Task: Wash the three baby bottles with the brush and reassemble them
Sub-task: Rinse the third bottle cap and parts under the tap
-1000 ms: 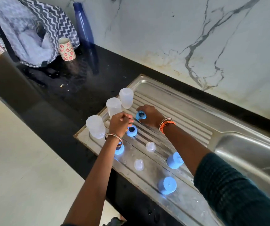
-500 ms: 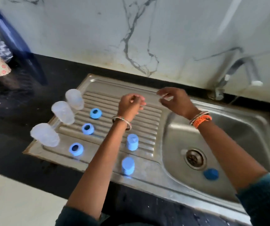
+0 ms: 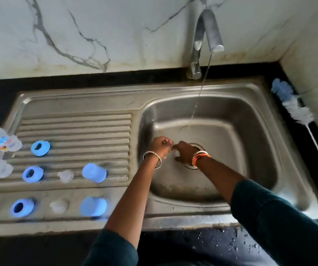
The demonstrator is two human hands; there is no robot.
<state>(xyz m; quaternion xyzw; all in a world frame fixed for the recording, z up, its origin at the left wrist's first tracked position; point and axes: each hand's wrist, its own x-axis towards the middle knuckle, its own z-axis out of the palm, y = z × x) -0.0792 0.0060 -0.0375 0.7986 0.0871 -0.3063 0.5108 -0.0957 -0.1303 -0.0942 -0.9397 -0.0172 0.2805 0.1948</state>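
— Starting big: where's everything?
— Steel sink under a running tap; three clear bottles at the drainboard's left edge, blue rings and caps beside them; brush on the worktop, right.
— Hands?
— Left hand fingers curled; right hand over the drain. Contents blurred, cannot tell.

- Three clear bottles, cut off by the left edge, motion-blurred.
- Right hand covers part of the drain; any held item indistinct.
- Brush handle leaves frame at right.
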